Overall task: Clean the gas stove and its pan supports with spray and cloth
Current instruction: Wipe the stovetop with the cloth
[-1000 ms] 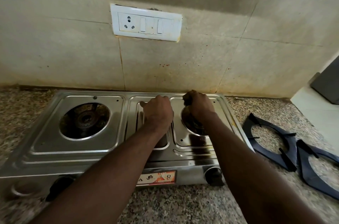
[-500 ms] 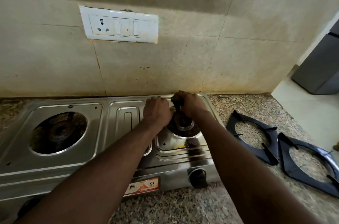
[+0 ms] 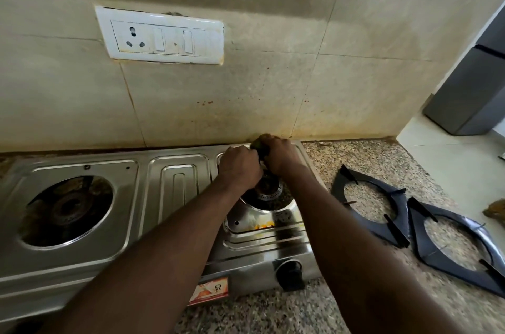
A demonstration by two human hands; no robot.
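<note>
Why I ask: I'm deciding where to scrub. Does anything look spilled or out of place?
Yes: orange-yellow residue sits on the stove just in front of the right burner. The pan supports lie off it on the counter, and reddish specks dot the wall tiles.

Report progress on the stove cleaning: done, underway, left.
Done: both pan supports lie off the stove on the counter. Underway: right hand grips a cloth over the right burner, left hand curled beside it. Left: yellow stains before that burner, the grimy left burner, the supports themselves.
</note>
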